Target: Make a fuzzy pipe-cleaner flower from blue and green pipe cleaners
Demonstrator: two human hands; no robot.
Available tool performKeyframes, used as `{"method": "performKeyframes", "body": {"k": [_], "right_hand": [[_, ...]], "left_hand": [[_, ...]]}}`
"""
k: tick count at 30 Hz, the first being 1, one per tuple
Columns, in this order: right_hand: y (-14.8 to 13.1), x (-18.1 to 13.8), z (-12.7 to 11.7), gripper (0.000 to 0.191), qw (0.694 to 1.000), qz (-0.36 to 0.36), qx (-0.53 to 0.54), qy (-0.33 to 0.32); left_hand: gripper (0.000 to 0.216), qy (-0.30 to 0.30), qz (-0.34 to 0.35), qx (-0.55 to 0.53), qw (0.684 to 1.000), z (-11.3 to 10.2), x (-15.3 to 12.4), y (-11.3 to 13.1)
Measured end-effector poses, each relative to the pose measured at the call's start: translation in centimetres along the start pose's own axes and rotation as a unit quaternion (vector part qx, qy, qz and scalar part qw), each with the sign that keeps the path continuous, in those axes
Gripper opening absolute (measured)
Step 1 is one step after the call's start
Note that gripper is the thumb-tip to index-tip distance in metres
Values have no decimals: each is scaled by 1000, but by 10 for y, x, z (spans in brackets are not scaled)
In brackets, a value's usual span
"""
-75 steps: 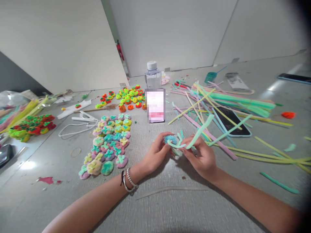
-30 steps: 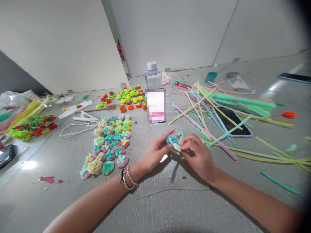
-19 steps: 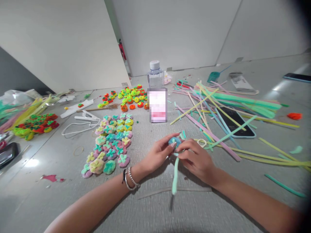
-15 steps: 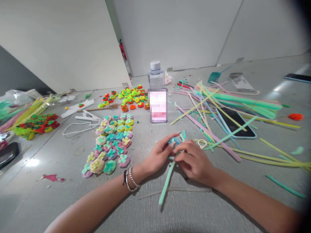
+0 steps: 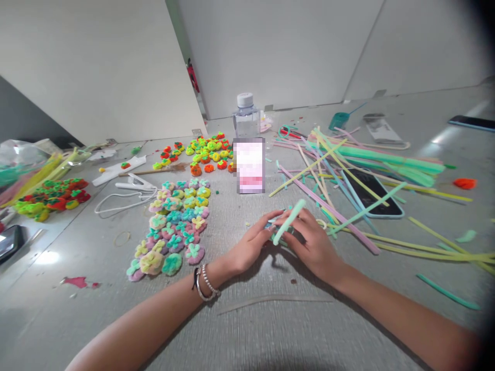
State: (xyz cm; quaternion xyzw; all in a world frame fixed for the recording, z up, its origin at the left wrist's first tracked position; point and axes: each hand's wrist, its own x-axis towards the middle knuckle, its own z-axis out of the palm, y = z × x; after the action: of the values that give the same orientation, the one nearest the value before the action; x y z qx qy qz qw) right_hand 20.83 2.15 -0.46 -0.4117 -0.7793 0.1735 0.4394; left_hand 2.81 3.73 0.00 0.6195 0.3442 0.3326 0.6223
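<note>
My left hand (image 5: 251,245) and my right hand (image 5: 311,245) meet over the middle of the table, both with fingers closed. A mint-green pipe cleaner (image 5: 289,222) sticks up at a slant from between them, along the fingers of my right hand. In the pinch of my left fingertips is a small blue fuzzy pipe-cleaner piece, mostly hidden by the fingers. Left of my left hand lie rows of pastel pipe-cleaner flowers (image 5: 174,232).
Loose pipe cleaners (image 5: 332,190) spread across the right side, partly over a phone (image 5: 371,193). A clear bottle (image 5: 246,121) stands behind a lit, blurred screen (image 5: 249,165). Red and yellow pieces (image 5: 209,152) lie further back, beside a white cord (image 5: 124,203).
The mint pipe cleaner pointed down toward me before; its long end has swung up over my right hand's fingers. My hands stay close together.
</note>
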Motion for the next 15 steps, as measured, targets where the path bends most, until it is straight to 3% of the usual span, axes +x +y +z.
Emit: {"method": "performKeyframes", "body": {"k": [6,10,15], "right_hand": [[-2,2,-1,1,996,31,81,-13],[-4,4,-2,6,995,30,91,9],[-1,3,-2,7,989,77,124,30]], "left_hand": [[50,-39,20,-4,999,0,0,1],[64,-52,14,9,998,4,1,1],[50,-28,19,-61,998,9,4,1]]}}
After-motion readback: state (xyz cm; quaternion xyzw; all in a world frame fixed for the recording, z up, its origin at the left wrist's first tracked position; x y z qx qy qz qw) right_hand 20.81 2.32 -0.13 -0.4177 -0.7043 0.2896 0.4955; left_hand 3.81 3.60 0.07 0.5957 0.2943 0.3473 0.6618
